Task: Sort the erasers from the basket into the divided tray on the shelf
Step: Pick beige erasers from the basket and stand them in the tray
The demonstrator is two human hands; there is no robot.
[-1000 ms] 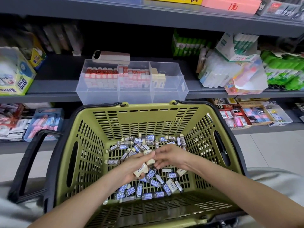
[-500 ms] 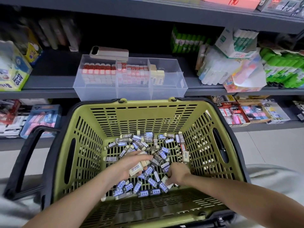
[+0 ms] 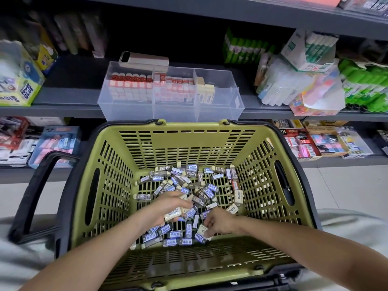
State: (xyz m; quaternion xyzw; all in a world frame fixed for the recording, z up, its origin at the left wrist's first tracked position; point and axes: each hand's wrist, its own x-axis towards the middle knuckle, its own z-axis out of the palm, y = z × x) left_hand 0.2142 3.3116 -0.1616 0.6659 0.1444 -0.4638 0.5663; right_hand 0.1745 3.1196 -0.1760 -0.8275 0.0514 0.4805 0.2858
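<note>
Head | left hand (image 3: 165, 208) grips cream erasers (image 3: 173, 214) | right hand (image 3: 220, 224) fingertips pinch single eraser (image 3: 201, 229) in basket (image 3: 189, 131)

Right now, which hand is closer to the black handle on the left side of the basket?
Left. The left hand, gripping cream erasers, is inside the basket, to the right of the black handle. The right hand, pinching a loose eraser, is farther right.

Inside the basket (image 3: 117, 185), left hand (image 3: 168, 208) grips cream erasers (image 3: 173, 214); right hand (image 3: 220, 224), at five o'clock, pinches an eraser (image 3: 202, 229).
</note>
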